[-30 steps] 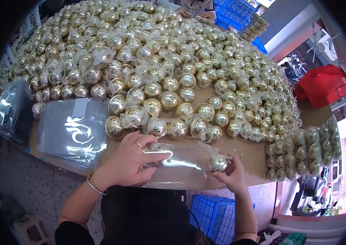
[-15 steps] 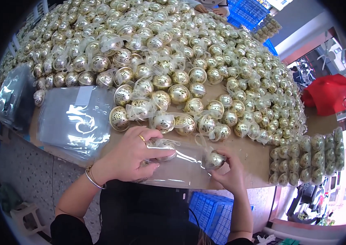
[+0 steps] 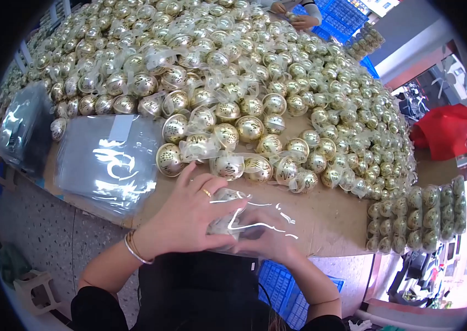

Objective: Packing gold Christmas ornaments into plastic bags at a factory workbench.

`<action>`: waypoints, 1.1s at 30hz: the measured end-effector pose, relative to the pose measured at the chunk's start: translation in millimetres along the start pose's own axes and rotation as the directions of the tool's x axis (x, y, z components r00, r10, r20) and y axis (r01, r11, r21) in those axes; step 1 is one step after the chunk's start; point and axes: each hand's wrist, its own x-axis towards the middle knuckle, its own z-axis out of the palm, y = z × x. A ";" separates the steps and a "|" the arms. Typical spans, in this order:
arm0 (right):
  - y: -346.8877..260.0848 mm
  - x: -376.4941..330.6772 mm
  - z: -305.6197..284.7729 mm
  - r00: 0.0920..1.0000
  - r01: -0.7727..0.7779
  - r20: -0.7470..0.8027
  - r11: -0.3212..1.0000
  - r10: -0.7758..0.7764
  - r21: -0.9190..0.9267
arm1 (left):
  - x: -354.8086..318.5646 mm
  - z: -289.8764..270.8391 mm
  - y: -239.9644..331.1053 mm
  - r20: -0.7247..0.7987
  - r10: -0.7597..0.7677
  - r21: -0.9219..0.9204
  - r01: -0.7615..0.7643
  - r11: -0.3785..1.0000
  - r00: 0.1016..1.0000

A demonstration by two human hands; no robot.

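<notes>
1. fingers of the left hand (image 3: 186, 215) curve part-closed over a clear bag (image 3: 247, 211), thumb on its near side, keeping hold of it and a gold ball (image 3: 221, 226) inside; the hand hides part of the ball.
2. the right hand (image 3: 272, 243) is blurred at the bag's other end, with glare streaks of film over it; how far its fingers are closed, and on what, i cannot tell.
3. below the table edge, past the right forearm, sits a blue crate (image 3: 277, 287); a pale stool (image 3: 38, 289) stands on the floor at far left.
4. brown tabletop (image 3: 333, 218) shows bare to the right of the hands.
5. left of the hands lies a stack of clear bags (image 3: 104, 171), glare across it; a darker plastic stack (image 3: 24, 124) is further left.
6. just past the left fingertips, a front row of gold balls (image 3: 227, 165) with sheer ribbons blocks the way forward.
7. at right, filled packs (image 3: 412, 220) stand side by side at the table edge.
8. behind, a heap of similar balls (image 3: 156, 60) covers most of the table.
9. red cloth (image 3: 448, 132) is beyond at right; at the far side, another person's hands (image 3: 304, 22) are near blue crates (image 3: 344, 19).
</notes>
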 end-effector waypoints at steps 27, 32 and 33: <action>52.1 -34.8 -96.3 0.931 0.238 -0.335 0.452 0.148 0.860 | -0.3 4.7 6.5 0.015 -0.068 -0.006 0.068 0.998 0.998; 68.5 -55.6 -72.5 0.871 -0.058 -0.433 0.923 0.232 0.379 | 2.0 3.2 8.5 0.024 -0.080 0.004 0.080 0.997 0.997; 66.9 -56.7 -61.1 0.861 -0.263 -0.463 0.964 0.211 -0.049 | 1.5 4.3 8.5 0.027 -0.093 0.012 0.092 0.996 0.995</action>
